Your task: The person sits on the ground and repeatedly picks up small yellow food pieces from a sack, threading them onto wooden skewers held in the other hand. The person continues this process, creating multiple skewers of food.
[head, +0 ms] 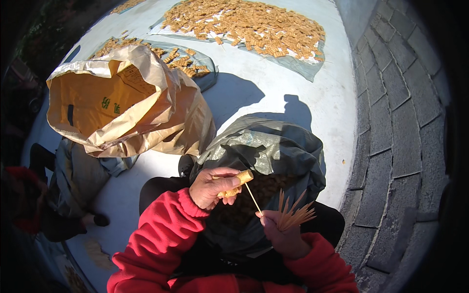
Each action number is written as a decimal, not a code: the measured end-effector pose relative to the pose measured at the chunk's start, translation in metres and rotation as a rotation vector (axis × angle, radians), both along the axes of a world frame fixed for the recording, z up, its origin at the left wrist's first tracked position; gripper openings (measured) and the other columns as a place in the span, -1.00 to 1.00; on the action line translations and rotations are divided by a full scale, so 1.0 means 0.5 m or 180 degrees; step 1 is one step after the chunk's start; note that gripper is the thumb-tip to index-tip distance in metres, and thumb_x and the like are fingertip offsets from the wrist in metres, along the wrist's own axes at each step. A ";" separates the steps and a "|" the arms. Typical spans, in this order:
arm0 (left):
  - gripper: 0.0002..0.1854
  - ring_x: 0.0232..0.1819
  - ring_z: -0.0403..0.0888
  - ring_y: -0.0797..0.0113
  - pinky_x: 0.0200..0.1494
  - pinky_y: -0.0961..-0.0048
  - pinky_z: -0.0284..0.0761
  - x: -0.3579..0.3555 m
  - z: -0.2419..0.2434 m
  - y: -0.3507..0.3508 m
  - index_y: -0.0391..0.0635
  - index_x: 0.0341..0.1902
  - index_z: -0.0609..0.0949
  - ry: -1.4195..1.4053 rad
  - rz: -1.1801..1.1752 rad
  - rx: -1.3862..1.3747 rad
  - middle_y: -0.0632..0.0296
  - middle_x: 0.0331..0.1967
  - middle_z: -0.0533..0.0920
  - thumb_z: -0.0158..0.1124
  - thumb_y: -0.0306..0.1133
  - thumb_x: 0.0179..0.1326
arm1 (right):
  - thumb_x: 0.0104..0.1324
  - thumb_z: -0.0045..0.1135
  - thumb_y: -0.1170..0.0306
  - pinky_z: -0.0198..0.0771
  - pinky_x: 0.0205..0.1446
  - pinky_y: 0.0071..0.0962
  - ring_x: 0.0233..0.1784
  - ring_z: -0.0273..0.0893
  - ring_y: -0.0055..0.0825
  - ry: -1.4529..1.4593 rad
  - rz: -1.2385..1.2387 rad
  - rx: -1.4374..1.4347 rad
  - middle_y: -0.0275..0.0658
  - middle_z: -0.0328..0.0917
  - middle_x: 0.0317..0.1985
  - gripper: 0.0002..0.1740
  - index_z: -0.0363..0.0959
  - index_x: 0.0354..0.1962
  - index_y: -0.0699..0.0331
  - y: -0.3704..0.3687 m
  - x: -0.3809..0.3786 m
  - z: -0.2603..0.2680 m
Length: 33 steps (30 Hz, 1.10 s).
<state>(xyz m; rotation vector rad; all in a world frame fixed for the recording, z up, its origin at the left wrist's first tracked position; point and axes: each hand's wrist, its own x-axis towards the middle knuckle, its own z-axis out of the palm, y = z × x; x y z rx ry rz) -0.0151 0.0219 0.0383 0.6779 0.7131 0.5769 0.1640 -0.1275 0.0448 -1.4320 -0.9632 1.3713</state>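
My left hand (pixel 213 187) holds several small tan cylindrical pieces (pixel 244 177), one lying across the thumb and others partly hidden under the fingers. A thin wooden stick (pixel 253 199) runs from these pieces down to the fingertips of my right hand (pixel 280 234), which pinch its lower end. Whether its tip has entered a piece cannot be told. A fanned bundle of pointed sticks (pixel 295 216) is also held in my right hand. Under both hands, an open grey-green woven sack (pixel 293 137) contains many small pieces in its shaded interior.
A large open brown paper sack (pixel 187 113) stands at left. Beyond it, tan pieces on skewers (pixel 181 62) lie on a sheet; more cover another sheet (pixel 311 69) at the top. A grey block wall or paving (pixel 399 146) borders the right. Another person's red sleeve (pixel 23 183) shows far left.
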 end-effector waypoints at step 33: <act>-0.66 -0.39 0.59 0.40 -0.31 0.54 0.53 0.013 -0.034 -0.005 -0.27 -0.17 0.56 -0.0159 0.0599 -0.0084 0.18 -0.40 0.61 0.14 -0.18 0.24 | 0.29 -0.04 0.44 0.15 -0.56 -0.69 -0.65 0.22 -0.76 -0.0293 0.0190 -0.0147 -0.44 0.33 -0.70 -0.83 0.47 -0.35 0.37 0.022 0.013 0.009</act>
